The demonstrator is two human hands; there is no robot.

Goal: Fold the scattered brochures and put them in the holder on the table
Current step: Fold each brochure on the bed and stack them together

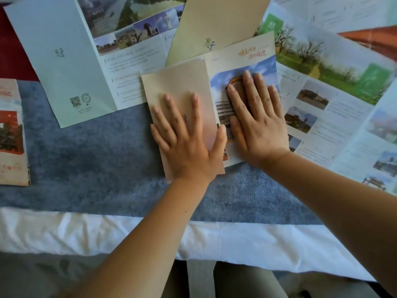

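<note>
A half-folded brochure (242, 59) is seen lying on a blue cloth (96, 151), near the middle of the view. Its tan flap (178, 84) has been turned over onto the left part, while a panel with a sky picture is left uncovered on the right.

The left hand (187, 138) is laid flat on the tan flap, fingers straight and spread apart. The right hand (255, 119) is pressed flat on the picture panel, fingers straight and held close together. The two thumbs are placed side by side at the flap's edge. Nothing is gripped by either hand.

A pale green brochure (58, 54) is spread open at the far left, a beige brochure (217, 20) is tucked partly under the one being pressed, and a large opened brochure (322, 67) is spread to the right. At the left edge another brochure (10, 134) is cut off by the frame and appears to be folded. A white sheet (236, 239) is seen along the near edge of the cloth.
</note>
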